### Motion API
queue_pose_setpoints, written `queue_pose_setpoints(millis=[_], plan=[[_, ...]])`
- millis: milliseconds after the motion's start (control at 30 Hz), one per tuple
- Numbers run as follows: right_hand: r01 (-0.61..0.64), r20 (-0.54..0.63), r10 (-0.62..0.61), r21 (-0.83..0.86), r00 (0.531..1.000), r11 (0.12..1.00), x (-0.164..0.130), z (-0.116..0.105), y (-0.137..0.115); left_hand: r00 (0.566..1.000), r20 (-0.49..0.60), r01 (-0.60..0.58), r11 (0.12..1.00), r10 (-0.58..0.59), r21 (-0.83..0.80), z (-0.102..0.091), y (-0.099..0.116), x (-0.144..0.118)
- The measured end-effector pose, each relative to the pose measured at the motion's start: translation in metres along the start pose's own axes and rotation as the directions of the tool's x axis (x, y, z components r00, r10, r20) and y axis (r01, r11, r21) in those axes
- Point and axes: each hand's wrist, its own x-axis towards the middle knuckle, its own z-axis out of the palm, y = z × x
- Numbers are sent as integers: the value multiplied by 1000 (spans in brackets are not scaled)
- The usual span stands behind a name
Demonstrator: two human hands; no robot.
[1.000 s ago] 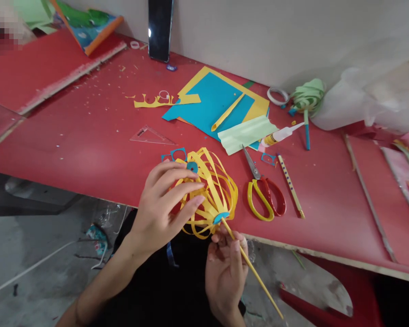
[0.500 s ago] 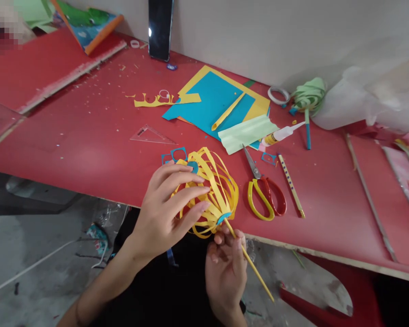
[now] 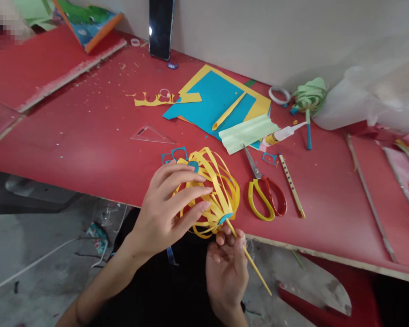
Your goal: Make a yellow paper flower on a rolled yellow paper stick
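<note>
A ball of yellow paper strips (image 3: 221, 181), with a blue paper disc at each end, hangs tilted over the table's front edge. My left hand (image 3: 170, 204) curves round its left side, fingers lightly bent and resting on the strips. Below the lower disc, my right hand (image 3: 228, 259) pinches a thin yellow paper stick (image 3: 258, 272) between thumb and fingers. The stick passes through the lower disc into the ball. Scissors (image 3: 261, 186) with one yellow and one red handle lie to the right of the ball.
On the red table (image 3: 88, 150) are blue and yellow paper sheets (image 3: 214, 100), a pale green strip (image 3: 247, 133), a glue bottle (image 3: 281, 134), a pencil (image 3: 292, 186) and a set square (image 3: 153, 135). A phone (image 3: 161, 29) leans on the wall. A green paper flower (image 3: 310, 96) stands right.
The stick's lower end has moved slightly up and left, and more of the stick shows inside the ball. My left hand has hardly moved.
</note>
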Motion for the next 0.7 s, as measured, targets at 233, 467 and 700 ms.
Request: queue_pose_setpoints(millis=[233,467,700], plan=[[-4,-7,4,-12,1000,1000,-1,-2,0,1000,4,19,999,-19,-28,2,-1,-1],[21,6,-20,-66,1000,998,-1,-2,0,999,9,41,999,-41,-26,1,0,-2],[54,14,-53,-88,999,995,1,-1,1,999,18,31,1000,-31,-5,2,-2,-3]])
